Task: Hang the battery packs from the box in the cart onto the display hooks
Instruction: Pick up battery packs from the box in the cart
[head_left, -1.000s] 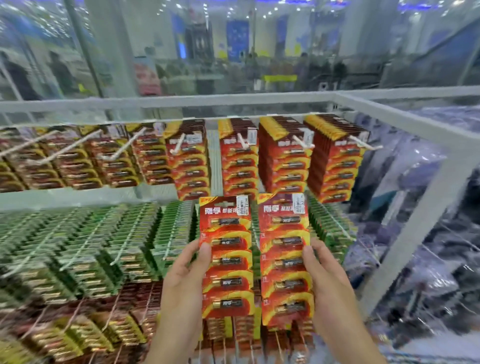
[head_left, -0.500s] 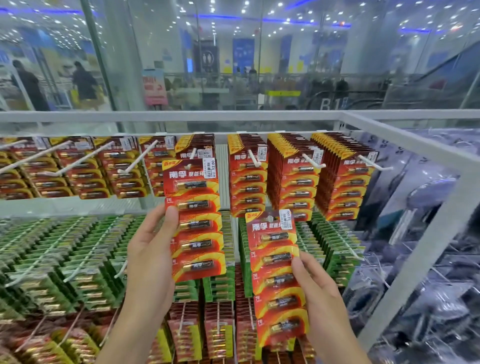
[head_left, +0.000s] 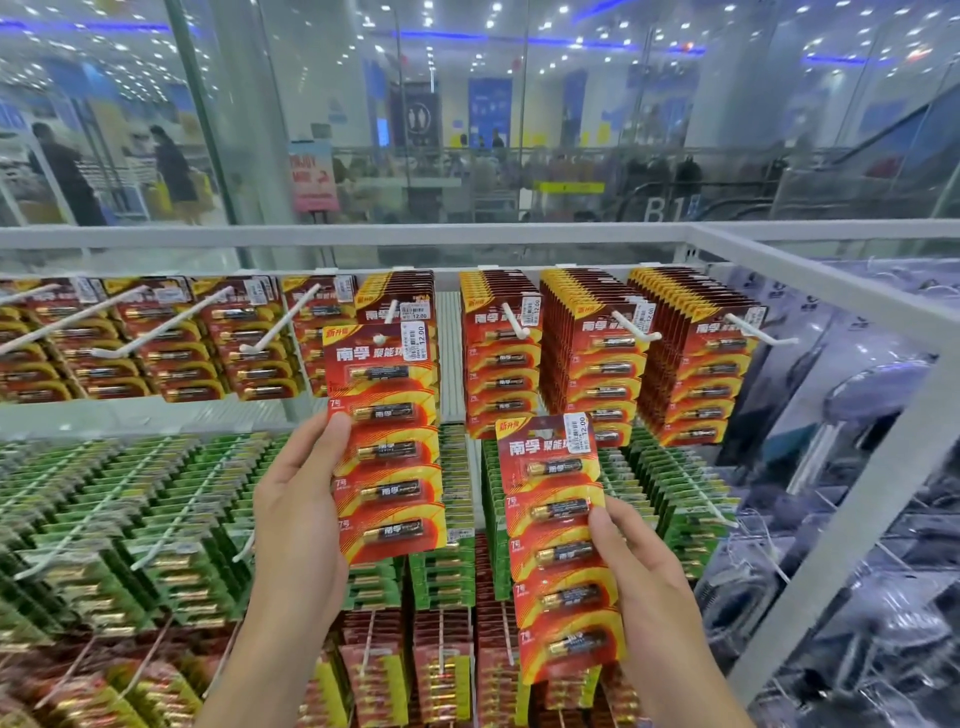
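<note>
My left hand (head_left: 296, 499) grips the left pack (head_left: 387, 441) by its edge, with the pack's top raised to a top-row hook (head_left: 390, 312) that already carries packs. My right hand (head_left: 644, 566) grips the right pack (head_left: 561, 545) lower, in front of green packs (head_left: 670, 483). Full rows of red packs (head_left: 602, 364) hang just right; the frame (head_left: 852, 519) stands beyond.

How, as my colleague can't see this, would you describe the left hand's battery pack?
Find the white top rail and the row of red packs hanging under it. The pack is the red five-battery strip held before the stack left of that row's gap. Unlike its neighbours, a left hand grips it.
</note>
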